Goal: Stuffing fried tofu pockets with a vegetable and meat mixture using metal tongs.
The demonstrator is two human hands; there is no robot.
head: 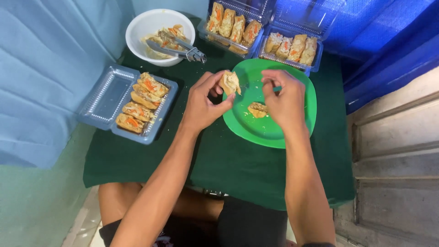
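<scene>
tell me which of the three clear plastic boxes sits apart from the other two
The clear box at the left edge of the green cloth, holding four filled pieces. The other two boxes sit side by side at the far edge, behind the green plate.

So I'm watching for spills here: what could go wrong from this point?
The stuffed tofu piece, pinched in the left hand, sits open side up, so filling could drop onto the green plate or the dark cloth. The tongs rest loosely on the white bowl and might slide off.
</scene>
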